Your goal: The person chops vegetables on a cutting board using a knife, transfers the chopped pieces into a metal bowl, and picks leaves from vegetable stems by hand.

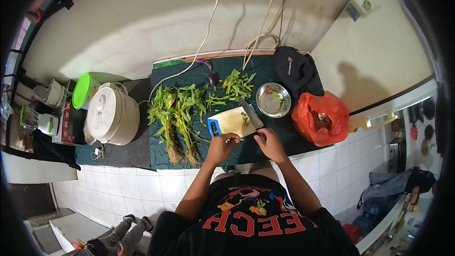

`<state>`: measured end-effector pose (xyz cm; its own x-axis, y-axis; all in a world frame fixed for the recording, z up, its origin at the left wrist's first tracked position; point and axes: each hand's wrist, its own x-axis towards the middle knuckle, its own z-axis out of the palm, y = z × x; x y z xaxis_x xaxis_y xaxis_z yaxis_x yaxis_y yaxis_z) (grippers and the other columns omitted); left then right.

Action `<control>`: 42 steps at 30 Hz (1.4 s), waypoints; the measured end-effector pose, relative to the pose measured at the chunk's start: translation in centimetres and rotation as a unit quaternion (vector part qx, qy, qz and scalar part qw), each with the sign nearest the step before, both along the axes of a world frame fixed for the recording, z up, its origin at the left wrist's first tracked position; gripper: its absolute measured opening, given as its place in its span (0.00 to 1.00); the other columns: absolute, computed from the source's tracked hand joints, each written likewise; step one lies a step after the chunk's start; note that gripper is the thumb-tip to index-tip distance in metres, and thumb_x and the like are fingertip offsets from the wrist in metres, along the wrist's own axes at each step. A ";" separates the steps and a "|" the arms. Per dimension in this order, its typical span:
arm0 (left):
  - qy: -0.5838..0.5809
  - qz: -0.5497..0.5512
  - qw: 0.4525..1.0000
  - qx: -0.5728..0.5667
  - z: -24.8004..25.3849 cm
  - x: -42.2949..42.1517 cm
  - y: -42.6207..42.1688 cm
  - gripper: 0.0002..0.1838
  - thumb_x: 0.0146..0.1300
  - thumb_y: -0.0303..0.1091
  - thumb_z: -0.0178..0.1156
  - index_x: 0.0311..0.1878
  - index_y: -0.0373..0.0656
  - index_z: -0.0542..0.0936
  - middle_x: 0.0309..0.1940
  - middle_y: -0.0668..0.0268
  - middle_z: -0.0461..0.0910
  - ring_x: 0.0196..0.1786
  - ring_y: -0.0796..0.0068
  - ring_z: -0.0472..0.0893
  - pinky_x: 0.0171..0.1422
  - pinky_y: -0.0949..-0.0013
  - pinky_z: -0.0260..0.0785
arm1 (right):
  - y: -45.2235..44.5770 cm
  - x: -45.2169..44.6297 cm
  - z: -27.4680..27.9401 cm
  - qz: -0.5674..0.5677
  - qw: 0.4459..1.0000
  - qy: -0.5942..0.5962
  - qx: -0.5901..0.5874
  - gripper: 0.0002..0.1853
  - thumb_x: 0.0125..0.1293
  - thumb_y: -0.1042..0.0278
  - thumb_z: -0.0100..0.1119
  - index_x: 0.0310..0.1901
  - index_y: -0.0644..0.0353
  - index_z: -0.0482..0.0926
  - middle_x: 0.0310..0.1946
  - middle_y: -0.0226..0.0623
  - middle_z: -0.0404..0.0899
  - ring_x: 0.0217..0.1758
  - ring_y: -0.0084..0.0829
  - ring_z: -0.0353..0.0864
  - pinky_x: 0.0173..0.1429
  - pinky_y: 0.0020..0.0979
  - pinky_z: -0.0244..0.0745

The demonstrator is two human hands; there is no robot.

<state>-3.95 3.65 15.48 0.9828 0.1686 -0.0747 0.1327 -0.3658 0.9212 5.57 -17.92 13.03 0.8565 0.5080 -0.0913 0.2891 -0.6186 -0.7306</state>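
My right hand (271,145) is wrapped round the handle of a kitchen knife (250,114), whose broad blade points away from me over the right side of a cutting board (232,122). The board is pale with a blue edge, and a few chopped green bits (245,118) lie on it beside the blade. At the board's near edge my left hand (222,148) is closed in a pinch; what sits between its fingertips is too small to make out. Left of the board lie bundles of leafy greens with roots (181,114). Cut leaves (238,84) are heaped behind the board.
A metal bowl (273,100) with some green pieces stands right of the board, near a red plastic bag (310,124) and a dark cap (293,68). A purple eggplant (211,78) lies at the back. A rice cooker (113,114) stands left. Cords hang along the wall.
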 end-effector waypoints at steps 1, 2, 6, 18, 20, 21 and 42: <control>0.029 0.008 0.999 0.033 -1.2 0.3 0.3 0.08 0.61 0.31 0.68 0.42 0.41 0.88 0.36 0.59 0.87 0.43 0.61 0.86 0.52 0.62 0.76 | -0.8 0.4 -2.8 0.001 1.000 0.002 0.001 0.16 0.63 0.64 0.67 0.48 0.62 0.80 0.49 0.43 0.80 0.49 0.42 0.82 0.51 0.40 0.76; 0.032 0.008 0.999 0.033 -3.2 0.5 0.5 0.08 0.61 0.31 0.68 0.42 0.41 0.88 0.36 0.59 0.87 0.43 0.61 0.86 0.52 0.62 0.76 | -1.7 0.6 -5.5 -0.008 0.985 -0.077 -0.154 0.21 0.61 0.62 0.68 0.52 0.63 0.77 0.49 0.44 0.79 0.49 0.43 0.81 0.52 0.42 0.76; -0.065 0.027 0.973 0.218 -8.9 2.0 0.9 0.07 0.59 0.34 0.68 0.40 0.46 0.89 0.38 0.62 0.84 0.49 0.56 0.79 0.56 0.56 0.71 | -1.4 1.2 -7.8 -0.006 0.941 -0.094 -0.326 0.30 0.56 0.60 0.69 0.58 0.64 0.72 0.51 0.48 0.77 0.54 0.48 0.80 0.59 0.47 0.75; -0.110 0.057 0.947 0.296 -15.2 6.2 0.8 0.07 0.55 0.33 0.67 0.37 0.48 0.89 0.38 0.65 0.84 0.45 0.59 0.77 0.51 0.55 0.70 | -0.1 -2.6 -6.0 -0.101 0.984 0.018 -0.145 0.24 0.72 0.51 0.52 0.49 0.71 0.73 0.35 0.63 0.81 0.38 0.62 0.82 0.47 0.55 0.78; -0.127 0.065 0.946 0.290 -15.9 6.3 0.5 0.07 0.55 0.33 0.67 0.37 0.47 0.89 0.37 0.65 0.83 0.45 0.59 0.77 0.51 0.56 0.70 | -0.5 -4.5 -5.8 -0.096 0.986 0.044 -0.131 0.25 0.74 0.49 0.49 0.49 0.72 0.73 0.34 0.65 0.81 0.39 0.64 0.82 0.47 0.57 0.77; -0.122 0.075 0.948 0.285 -16.2 6.4 0.3 0.07 0.55 0.32 0.67 0.37 0.46 0.89 0.37 0.65 0.83 0.45 0.59 0.77 0.51 0.56 0.71 | -0.8 -5.4 -5.9 -0.091 0.987 0.068 -0.114 0.27 0.76 0.48 0.47 0.48 0.72 0.73 0.34 0.66 0.81 0.40 0.65 0.81 0.47 0.59 0.75; -0.078 0.034 0.952 0.294 -15.3 7.3 -1.1 0.08 0.56 0.31 0.63 0.39 0.43 0.86 0.36 0.59 0.82 0.46 0.54 0.80 0.50 0.55 0.74 | 0.2 -6.3 -7.2 -0.068 0.984 0.051 -0.155 0.23 0.77 0.52 0.46 0.42 0.70 0.74 0.30 0.63 0.81 0.36 0.64 0.82 0.43 0.58 0.77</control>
